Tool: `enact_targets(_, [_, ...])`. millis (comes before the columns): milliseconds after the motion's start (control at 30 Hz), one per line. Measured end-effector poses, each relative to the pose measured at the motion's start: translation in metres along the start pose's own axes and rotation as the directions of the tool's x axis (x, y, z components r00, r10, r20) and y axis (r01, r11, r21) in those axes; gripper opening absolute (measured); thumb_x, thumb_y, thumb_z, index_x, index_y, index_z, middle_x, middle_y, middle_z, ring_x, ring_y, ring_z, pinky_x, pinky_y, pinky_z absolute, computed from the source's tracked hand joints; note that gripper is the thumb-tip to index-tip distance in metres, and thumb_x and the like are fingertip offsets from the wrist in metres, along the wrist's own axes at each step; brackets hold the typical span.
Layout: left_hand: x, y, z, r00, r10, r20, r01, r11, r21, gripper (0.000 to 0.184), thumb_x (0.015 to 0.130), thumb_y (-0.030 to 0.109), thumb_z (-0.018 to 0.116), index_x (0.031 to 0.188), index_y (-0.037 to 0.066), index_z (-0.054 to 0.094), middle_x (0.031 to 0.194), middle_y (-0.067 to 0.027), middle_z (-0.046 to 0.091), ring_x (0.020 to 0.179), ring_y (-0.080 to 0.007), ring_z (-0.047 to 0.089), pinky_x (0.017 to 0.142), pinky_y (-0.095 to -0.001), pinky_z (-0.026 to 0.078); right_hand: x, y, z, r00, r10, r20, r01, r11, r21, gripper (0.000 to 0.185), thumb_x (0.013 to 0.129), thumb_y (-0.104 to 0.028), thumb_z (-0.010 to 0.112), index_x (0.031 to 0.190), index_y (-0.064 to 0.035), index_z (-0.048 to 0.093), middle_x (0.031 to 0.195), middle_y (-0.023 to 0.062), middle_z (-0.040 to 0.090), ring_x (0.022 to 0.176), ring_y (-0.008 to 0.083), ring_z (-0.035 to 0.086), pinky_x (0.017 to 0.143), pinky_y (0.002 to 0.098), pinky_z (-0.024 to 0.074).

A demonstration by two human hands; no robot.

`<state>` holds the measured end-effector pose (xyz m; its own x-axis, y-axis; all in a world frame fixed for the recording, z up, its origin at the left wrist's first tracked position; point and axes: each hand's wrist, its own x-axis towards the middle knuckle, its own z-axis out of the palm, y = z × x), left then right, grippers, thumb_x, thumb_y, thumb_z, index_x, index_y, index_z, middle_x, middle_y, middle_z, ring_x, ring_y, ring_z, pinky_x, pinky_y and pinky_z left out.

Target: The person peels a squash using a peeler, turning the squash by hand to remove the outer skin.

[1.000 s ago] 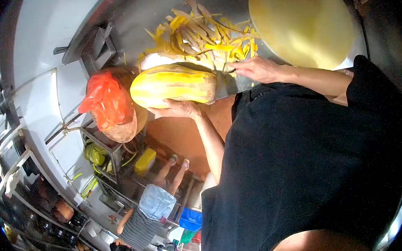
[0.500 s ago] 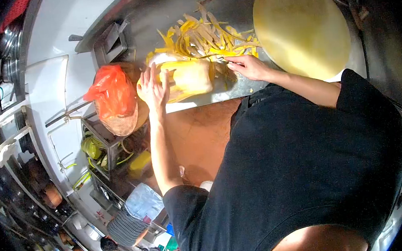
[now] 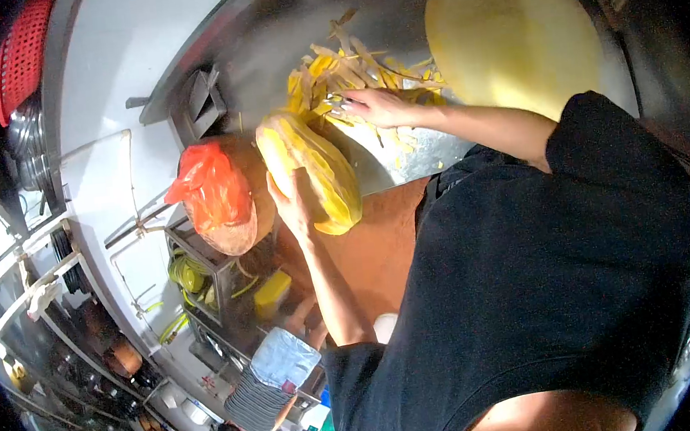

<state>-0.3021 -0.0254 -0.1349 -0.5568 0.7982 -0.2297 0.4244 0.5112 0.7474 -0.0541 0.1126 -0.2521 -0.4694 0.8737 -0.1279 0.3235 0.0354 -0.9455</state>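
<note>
A large, long pumpkin (image 3: 321, 172), mostly peeled to yellow flesh with paler strips left along it, is tilted at the near edge of the metal counter (image 3: 266, 66). My left hand (image 3: 290, 208) is closed around its near left side. Over the far side, my right hand (image 3: 381, 108) is wrapped around a small peeler (image 3: 337, 101), partly hidden by the fingers. The peeler is at the heap of yellow and tan peelings (image 3: 344, 64), apart from the pumpkin.
An orange-red plastic bag (image 3: 213, 186) covers part of a tan, rough-skinned object (image 3: 236, 235) on the left. A big round cutting board (image 3: 514, 36) lies on the right. Beyond the counter, another person in a striped top (image 3: 258, 399) is at lower left.
The pumpkin has turned from lying sideways to pointing toward me, its near end over the edge. My left hand moved nearer along its side; my right hand moved left with the peeler.
</note>
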Motion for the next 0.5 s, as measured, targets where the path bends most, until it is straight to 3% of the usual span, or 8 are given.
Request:
enact_targets(67, [0.005,-0.021,-0.004,1.000,0.011,-0.011,-0.014,0.976,-0.217,0.083,0.096,0.043,0.071,0.161,0.008,0.033,0.151,-0.0244,0.051,0.135,-0.0326,0.053,0.115,-0.0419,0.042,0.040,-0.029,0.009,0.985,0.011,0.174,-0.013,1.000,0.010,0.051,0.108,-0.041,0.047,0.142,-0.0039,0.058,0.108,0.0219,0.073,0.095,0.0349,0.071,0.084,0.0472,0.0550])
enact_targets(133, [0.000,-0.006,-0.003,0.999,-0.025,-0.038,0.018,0.986,-0.164,0.080,0.097,0.040,0.071,0.160,0.008,0.033,0.151,-0.0238,0.051,0.134,-0.0320,0.054,0.114,-0.0409,0.042,0.092,-0.052,0.033,0.965,0.066,0.254,-0.085,0.994,0.067,0.045,0.107,-0.038,0.049,0.122,0.0013,0.066,0.104,0.0208,0.073,0.088,0.0340,0.070,0.082,0.0458,0.0535])
enact_targets(200, [0.001,-0.008,-0.001,0.997,-0.004,-0.071,-0.001,0.998,-0.069,0.077,0.098,0.039,0.070,0.160,0.009,0.035,0.151,-0.0235,0.051,0.132,-0.0313,0.055,0.113,-0.0399,0.043,0.125,-0.078,0.049,0.967,-0.046,0.249,0.039,0.999,0.034,0.042,0.108,-0.037,0.048,0.112,0.0011,0.066,0.087,0.0203,0.070,0.073,0.0315,0.065,0.071,0.0467,0.0516])
enact_targets(300, [-0.004,0.011,0.007,0.996,-0.068,-0.066,0.061,0.993,-0.102,0.076,0.098,0.040,0.070,0.160,0.009,0.037,0.151,-0.0233,0.052,0.134,-0.0305,0.053,0.114,-0.0412,0.042,0.134,-0.044,0.094,0.931,-0.296,0.212,0.292,0.955,0.047,0.040,0.109,-0.037,0.048,0.114,-0.0019,0.067,0.081,0.0211,0.068,0.070,0.0299,0.066,0.067,0.0462,0.0517])
enact_targets(333, [-0.002,0.010,0.007,0.995,-0.081,-0.062,0.072,0.988,-0.134,0.077,0.098,0.040,0.070,0.160,0.010,0.037,0.151,-0.0232,0.052,0.134,-0.0304,0.053,0.114,-0.0413,0.042,0.098,-0.033,0.105,0.970,-0.245,0.013,0.242,0.964,0.111,0.039,0.109,-0.037,0.046,0.122,-0.0057,0.066,0.077,0.0221,0.065,0.067,0.0288,0.064,0.065,0.0459,0.0514])
enact_targets(367, [-0.001,0.008,0.004,0.995,-0.089,-0.053,0.079,0.984,-0.162,0.077,0.098,0.041,0.070,0.160,0.010,0.037,0.151,-0.0231,0.052,0.135,-0.0303,0.053,0.114,-0.0415,0.042,0.048,-0.061,0.060,0.963,-0.108,0.247,0.107,0.994,0.018,0.041,0.109,-0.033,0.046,0.133,-0.0035,0.060,0.092,0.0281,0.070,0.082,0.0432,0.070,0.075,0.0529,0.0549])
enact_targets(400, [-0.001,0.006,0.004,0.992,-0.092,-0.086,0.081,0.989,-0.124,0.077,0.098,0.041,0.070,0.160,0.010,0.037,0.151,-0.0230,0.053,0.134,-0.0305,0.054,0.114,-0.0415,0.042,0.001,-0.093,0.021,0.926,0.000,0.377,-0.013,0.999,0.033,0.044,0.108,-0.033,0.047,0.143,-0.0061,0.054,0.095,0.0291,0.070,0.090,0.0434,0.072,0.080,0.0529,0.0564])
enact_targets(500, [0.006,0.002,0.006,0.989,-0.064,-0.136,0.063,0.998,-0.010,0.076,0.098,0.040,0.070,0.159,0.009,0.037,0.151,-0.0227,0.052,0.133,-0.0318,0.055,0.113,-0.0413,0.042,-0.013,-0.056,0.023,0.959,-0.088,0.270,0.113,0.991,-0.078,0.035,0.108,-0.031,0.049,0.125,-0.0061,0.067,0.087,0.0258,0.070,0.080,0.0405,0.071,0.074,0.0493,0.0556])
